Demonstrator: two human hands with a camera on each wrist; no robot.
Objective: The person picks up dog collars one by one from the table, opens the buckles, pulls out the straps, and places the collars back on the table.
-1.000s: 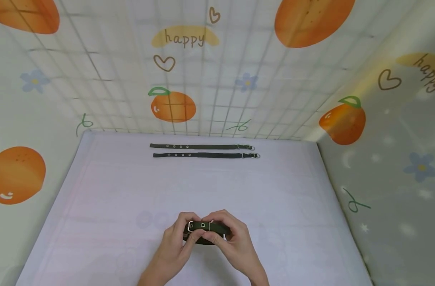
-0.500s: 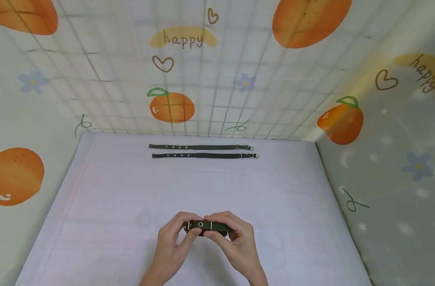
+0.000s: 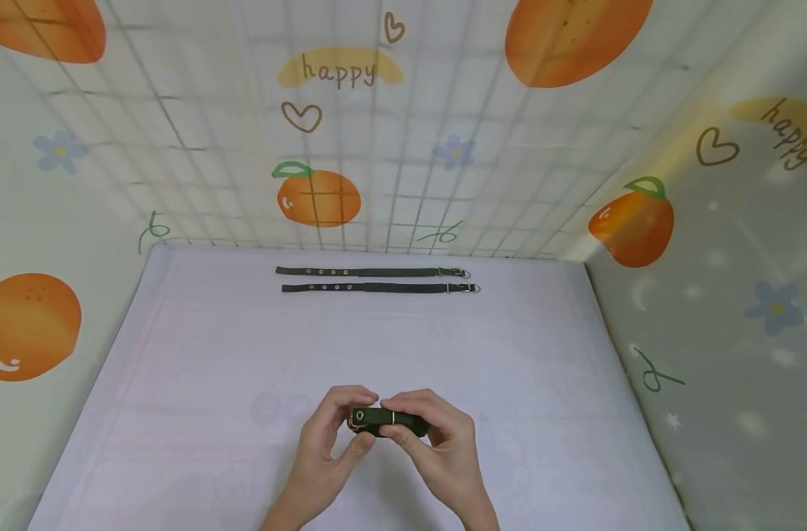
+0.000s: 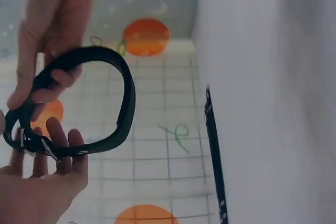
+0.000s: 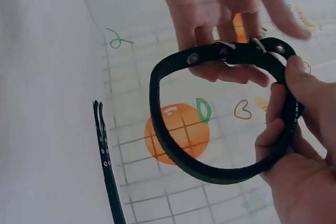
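A dark green pet collar (image 3: 370, 417) with a metal buckle and eyelets is bent into a loop above the table front. My right hand (image 3: 440, 435) pinches the strap between thumb and fingers on the right. Around the buckle end lies my left hand (image 3: 327, 435). In the right wrist view, the left fingers (image 5: 202, 35) rest behind the strap by the buckle, and the thumb stands apart from it. The collar's loop (image 4: 128, 98) is seen side-on in the left wrist view. Its strap end has passed through the buckle.
Two more collars, one green (image 3: 397, 272) and one black (image 3: 403, 288), lie straight and parallel at the back of the white table (image 3: 198, 354). A patterned cloth with oranges (image 3: 319, 198) hangs around the back and sides.
The left thumb and fingers have spread apart from the strap's front. The collar has turned, and its front eyelet now sits farther left, near the buckle. Both hands stay at the same place.
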